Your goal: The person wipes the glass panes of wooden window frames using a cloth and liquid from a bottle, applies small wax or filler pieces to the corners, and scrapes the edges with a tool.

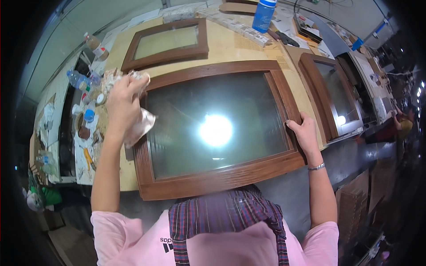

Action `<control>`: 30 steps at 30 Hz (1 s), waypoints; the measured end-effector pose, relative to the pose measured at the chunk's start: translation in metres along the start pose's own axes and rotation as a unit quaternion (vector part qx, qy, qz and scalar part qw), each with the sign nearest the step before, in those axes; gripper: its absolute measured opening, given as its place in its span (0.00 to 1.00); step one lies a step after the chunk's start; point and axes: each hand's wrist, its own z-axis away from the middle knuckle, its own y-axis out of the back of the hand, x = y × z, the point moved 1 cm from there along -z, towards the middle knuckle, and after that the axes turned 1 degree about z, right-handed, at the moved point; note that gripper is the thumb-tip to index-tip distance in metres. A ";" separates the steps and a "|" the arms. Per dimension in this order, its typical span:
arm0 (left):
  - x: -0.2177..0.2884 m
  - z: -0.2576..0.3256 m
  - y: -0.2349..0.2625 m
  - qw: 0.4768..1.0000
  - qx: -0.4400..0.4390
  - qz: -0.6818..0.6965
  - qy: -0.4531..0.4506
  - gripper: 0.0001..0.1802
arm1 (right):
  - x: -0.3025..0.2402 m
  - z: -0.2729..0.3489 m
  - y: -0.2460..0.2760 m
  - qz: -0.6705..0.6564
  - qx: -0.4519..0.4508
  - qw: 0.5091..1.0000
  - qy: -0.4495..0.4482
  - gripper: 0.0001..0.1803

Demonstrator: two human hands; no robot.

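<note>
In front of me lies a brown wooden frame (199,185) with a glass pane (186,128) that mirrors a bright round light. Its near edge juts past the table edge toward my body. Over the frame's left side, my left hand (124,102) is closed around a crumpled whitish cloth (141,127), which hangs down by the glass's left edge. My right hand (304,133) grips the frame's right side, thumb on the inner wood and fingers toward the outer edge.
A smaller glazed frame (202,40) lies farther back; another glazed frame (319,97) sits at the right. Plastic bottles (80,80), an orange-handled tool (87,156) and a brown container (82,126) crowd the left. A blue bottle (263,17) stands at the back. Far right, another person (401,124) is partly visible.
</note>
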 end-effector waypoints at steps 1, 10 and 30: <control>0.004 0.006 -0.004 0.999 0.008 0.043 0.002 0.20 | -0.004 -0.001 0.003 0.007 0.007 1.000 0.006 0.21; 0.040 0.038 -0.035 0.989 -0.065 0.117 -0.063 0.17 | -0.010 -0.003 0.008 -0.067 -0.018 0.997 -0.021 0.21; 0.135 0.135 -0.030 0.941 0.092 -0.017 0.324 0.17 | 0.178 -0.364 -0.064 0.160 -0.020 0.972 0.169 0.05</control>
